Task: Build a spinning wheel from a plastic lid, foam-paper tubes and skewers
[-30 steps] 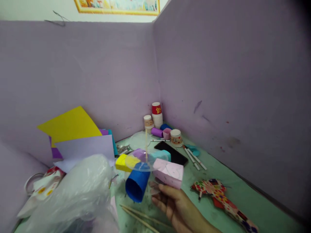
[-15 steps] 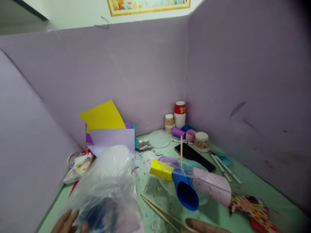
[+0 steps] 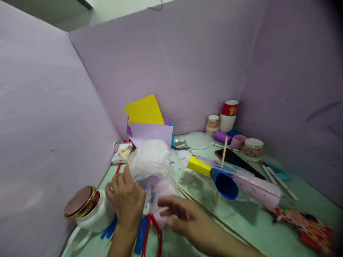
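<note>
A clear plastic bag with white and pink things inside lies in the middle left. My left hand is curled closed at its near left edge, apparently gripping the plastic; the fingertips are partly hidden. My right hand is open at the bag's near right side, fingers apart, holding nothing. Red-handled scissors lie between my wrists, beside blue paper strips. Right of the bag stands a wooden stick through clear discs with a yellow paper piece, a blue paper tube and a pink paper tube.
A white lidded mug stands at the left. Coloured paper sheets lean at the back. Paper cups, a phone, white pens and a patterned cloth piece occupy the right side. Thin sticks lie under my right arm.
The view has turned left and down, bringing the mug and scissors into sight. My left hand has closed at the bag, and my right hand has moved in toward it.
</note>
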Action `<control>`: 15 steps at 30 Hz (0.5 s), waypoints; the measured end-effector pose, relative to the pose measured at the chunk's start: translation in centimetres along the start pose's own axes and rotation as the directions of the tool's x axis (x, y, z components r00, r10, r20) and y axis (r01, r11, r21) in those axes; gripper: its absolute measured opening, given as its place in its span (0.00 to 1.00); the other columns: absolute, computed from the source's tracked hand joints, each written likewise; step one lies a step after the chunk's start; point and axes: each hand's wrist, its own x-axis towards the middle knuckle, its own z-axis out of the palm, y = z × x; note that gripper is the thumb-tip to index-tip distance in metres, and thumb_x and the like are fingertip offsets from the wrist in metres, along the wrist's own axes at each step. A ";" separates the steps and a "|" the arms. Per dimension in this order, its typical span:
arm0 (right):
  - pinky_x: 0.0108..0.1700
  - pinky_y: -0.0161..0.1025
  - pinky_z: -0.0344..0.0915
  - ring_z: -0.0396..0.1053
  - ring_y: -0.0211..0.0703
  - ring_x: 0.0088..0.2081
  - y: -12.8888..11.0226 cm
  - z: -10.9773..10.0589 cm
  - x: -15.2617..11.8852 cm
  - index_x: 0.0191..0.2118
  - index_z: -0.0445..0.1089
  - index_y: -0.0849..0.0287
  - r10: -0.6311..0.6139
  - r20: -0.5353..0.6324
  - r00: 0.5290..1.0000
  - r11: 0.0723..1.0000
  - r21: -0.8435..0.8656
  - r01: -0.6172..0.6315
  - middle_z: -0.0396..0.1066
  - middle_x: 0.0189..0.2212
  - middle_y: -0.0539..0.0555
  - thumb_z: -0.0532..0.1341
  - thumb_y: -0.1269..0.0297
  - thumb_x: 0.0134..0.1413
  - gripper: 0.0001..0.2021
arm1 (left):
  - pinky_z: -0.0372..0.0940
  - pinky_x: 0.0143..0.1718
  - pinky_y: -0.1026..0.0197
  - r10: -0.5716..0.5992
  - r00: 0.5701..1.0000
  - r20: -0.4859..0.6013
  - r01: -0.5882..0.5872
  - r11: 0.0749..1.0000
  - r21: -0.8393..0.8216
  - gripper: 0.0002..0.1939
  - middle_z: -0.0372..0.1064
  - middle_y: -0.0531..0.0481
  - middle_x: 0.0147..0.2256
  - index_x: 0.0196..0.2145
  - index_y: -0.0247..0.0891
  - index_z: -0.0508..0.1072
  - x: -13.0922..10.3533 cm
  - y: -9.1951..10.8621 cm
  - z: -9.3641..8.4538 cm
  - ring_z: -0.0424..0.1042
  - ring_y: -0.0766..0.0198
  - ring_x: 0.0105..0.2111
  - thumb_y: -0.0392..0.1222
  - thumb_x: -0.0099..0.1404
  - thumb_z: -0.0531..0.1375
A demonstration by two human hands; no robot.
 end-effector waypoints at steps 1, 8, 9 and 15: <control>0.49 0.44 0.64 0.69 0.47 0.46 -0.3 0.6 1.5 0.49 0.68 0.62 -0.050 -0.057 0.997 0.995 -0.086 0.045 0.71 0.45 0.60 0.56 0.74 0.45 0.22 | 0.57 0.48 0.44 -0.024 0.998 0.063 0.029 0.997 -0.078 0.19 0.70 0.36 0.38 0.45 0.28 0.70 0.6 0.0 -0.2 0.65 0.46 0.45 0.35 0.57 0.51; 0.60 0.47 0.48 0.58 0.47 0.57 -4.1 0.2 7.0 0.54 0.63 0.68 -0.330 0.017 0.944 0.471 -0.864 0.180 0.63 0.54 0.66 0.49 0.74 0.55 0.21 | 0.59 0.34 0.62 -0.067 0.993 0.094 0.097 0.929 -0.358 0.11 0.72 0.49 0.30 0.31 0.37 0.73 5.9 1.7 -3.8 0.69 0.62 0.31 0.42 0.59 0.52; 0.58 0.50 0.50 0.62 0.50 0.54 -4.4 -0.2 6.8 0.50 0.67 0.68 -0.218 0.029 0.976 0.410 -0.905 0.119 0.67 0.50 0.68 0.50 0.75 0.54 0.18 | 0.57 0.31 0.63 -0.076 0.994 0.075 0.099 0.921 -0.377 0.10 0.70 0.50 0.27 0.28 0.38 0.73 6.5 2.0 -4.2 0.67 0.63 0.29 0.41 0.59 0.52; 0.41 0.49 0.65 0.73 0.55 0.35 -3.9 -1.2 4.0 0.28 0.74 0.65 0.037 -0.074 0.997 0.447 -0.890 -0.082 0.75 0.28 0.65 0.60 0.83 0.34 0.11 | 0.51 0.26 0.64 -0.101 0.995 0.011 0.092 0.847 -0.523 0.11 0.61 0.55 0.19 0.20 0.37 0.65 8.3 2.9 -4.7 0.58 0.68 0.23 0.39 0.59 0.52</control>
